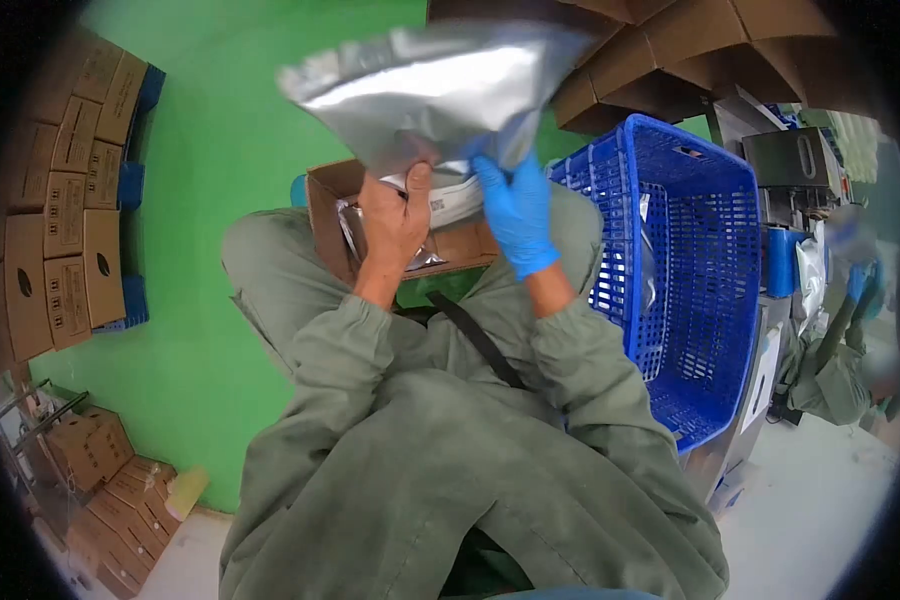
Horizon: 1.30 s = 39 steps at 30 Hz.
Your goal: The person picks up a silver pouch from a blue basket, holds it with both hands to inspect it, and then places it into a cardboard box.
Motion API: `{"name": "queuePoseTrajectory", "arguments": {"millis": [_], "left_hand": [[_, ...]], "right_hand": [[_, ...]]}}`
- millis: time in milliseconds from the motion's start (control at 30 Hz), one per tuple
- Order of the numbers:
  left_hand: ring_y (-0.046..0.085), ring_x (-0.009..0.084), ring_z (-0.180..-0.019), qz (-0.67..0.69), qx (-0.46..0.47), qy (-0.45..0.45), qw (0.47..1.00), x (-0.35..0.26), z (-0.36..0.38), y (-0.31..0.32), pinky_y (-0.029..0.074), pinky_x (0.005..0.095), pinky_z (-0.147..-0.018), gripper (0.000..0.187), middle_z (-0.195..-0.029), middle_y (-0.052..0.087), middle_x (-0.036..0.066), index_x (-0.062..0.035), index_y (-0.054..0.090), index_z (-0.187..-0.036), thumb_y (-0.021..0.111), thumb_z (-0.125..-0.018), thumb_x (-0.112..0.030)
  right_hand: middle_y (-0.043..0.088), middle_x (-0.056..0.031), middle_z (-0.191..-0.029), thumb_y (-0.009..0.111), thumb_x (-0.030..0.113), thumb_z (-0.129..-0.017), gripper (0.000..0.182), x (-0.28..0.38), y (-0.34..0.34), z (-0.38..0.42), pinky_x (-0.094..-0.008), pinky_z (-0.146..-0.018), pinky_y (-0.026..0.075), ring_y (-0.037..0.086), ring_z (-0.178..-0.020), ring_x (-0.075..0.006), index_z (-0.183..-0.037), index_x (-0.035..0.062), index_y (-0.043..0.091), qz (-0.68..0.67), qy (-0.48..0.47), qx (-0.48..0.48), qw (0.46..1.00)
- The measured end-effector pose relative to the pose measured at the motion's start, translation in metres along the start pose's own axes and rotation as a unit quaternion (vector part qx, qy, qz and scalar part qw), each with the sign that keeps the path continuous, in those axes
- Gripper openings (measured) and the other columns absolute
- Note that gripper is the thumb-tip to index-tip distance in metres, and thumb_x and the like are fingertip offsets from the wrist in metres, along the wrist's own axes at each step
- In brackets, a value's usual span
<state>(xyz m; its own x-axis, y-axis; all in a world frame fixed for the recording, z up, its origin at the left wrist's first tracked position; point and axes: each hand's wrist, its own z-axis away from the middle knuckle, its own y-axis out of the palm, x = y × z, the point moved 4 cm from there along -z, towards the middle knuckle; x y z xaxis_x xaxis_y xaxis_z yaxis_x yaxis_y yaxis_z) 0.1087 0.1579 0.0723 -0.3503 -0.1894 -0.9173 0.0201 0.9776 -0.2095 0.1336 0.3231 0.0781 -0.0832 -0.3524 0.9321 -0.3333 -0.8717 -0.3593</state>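
Both hands hold up a large silver foil bag (450, 95), its wide top edge blurred. My left hand (397, 222), bare, grips the lower left corner with the thumb on the near face. On the lower right part, my right hand (520, 215) in a blue glove closes around the foil. Beneath them, between my knees, stands an open cardboard box (327, 228) with another shiny silver bag (425, 260) inside. A white label with a printed code shows just under the raised bag, between the hands.
Right of my knee stands a tall blue plastic basket (705, 415) with silver foil inside. Open cartons (690, 45) line the far right. Stacked boxes (65, 215) rest on a blue pallet at left. Another person (835, 385) with blue gloves works at far right.
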Motion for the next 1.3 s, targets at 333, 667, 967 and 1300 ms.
{"name": "queuePoseTrajectory", "arguments": {"millis": [333, 667, 967, 1300], "left_hand": [[0.054, 0.0415, -0.111, -0.263, 0.439, -0.313, 0.8, 0.15, 0.109, 0.045, 0.043, 0.0444, -0.095, 0.058, -0.113, 0.059, 0.028, -0.001, 0.058, -0.119, 0.046, -0.09, -0.049], [0.06, 0.04, -0.103, -0.216, 0.394, -0.264, 0.853, 0.164, 0.1, 0.039, 0.046, 0.0434, -0.088, 0.058, -0.109, 0.061, 0.028, 0.0035, 0.056, -0.119, 0.055, -0.087, -0.044], [0.063, 0.0297, -0.1, -0.14, 0.338, -0.255, 0.895, 0.138, 0.092, 0.015, 0.048, 0.0363, -0.086, 0.053, -0.107, 0.064, 0.023, 0.0047, 0.056, -0.12, 0.058, -0.088, -0.038], [0.055, 0.0298, -0.115, 0.156, 0.288, -0.065, 0.943, -0.068, 0.01, 0.036, 0.042, 0.0374, -0.099, 0.078, -0.123, 0.056, 0.02, 0.0037, 0.039, -0.134, 0.077, -0.074, -0.029]], "right_hand": [[0.05, -0.0169, -0.131, 0.05, 0.004, -0.091, 0.042, 0.024, -0.135, 0.065, -0.0351, -0.102, 0.039, 0.048, -0.122, -0.0261, -0.132, -0.003, 0.044, 0.146, -0.058, -0.137, 0.978], [0.044, -0.016, -0.135, 0.077, 0.021, -0.075, 0.088, -0.109, -0.427, 0.143, -0.0369, -0.091, 0.045, 0.052, -0.111, -0.0254, -0.141, -0.0056, 0.025, 0.02, 0.24, -0.476, 0.846], [0.066, -0.0204, -0.088, 0.066, 0.024, -0.081, 0.024, -0.188, -0.318, 0.077, -0.041, -0.068, 0.049, 0.064, -0.078, -0.0356, -0.087, 0.0007, 0.067, 0.446, 0.209, -0.279, 0.824], [0.066, -0.0161, -0.093, 0.064, 0.009, -0.086, 0.025, 0.135, -0.303, 0.087, -0.0289, -0.075, 0.054, 0.064, -0.083, -0.0184, -0.102, -0.0101, 0.061, 0.332, -0.092, -0.399, 0.85]]}}
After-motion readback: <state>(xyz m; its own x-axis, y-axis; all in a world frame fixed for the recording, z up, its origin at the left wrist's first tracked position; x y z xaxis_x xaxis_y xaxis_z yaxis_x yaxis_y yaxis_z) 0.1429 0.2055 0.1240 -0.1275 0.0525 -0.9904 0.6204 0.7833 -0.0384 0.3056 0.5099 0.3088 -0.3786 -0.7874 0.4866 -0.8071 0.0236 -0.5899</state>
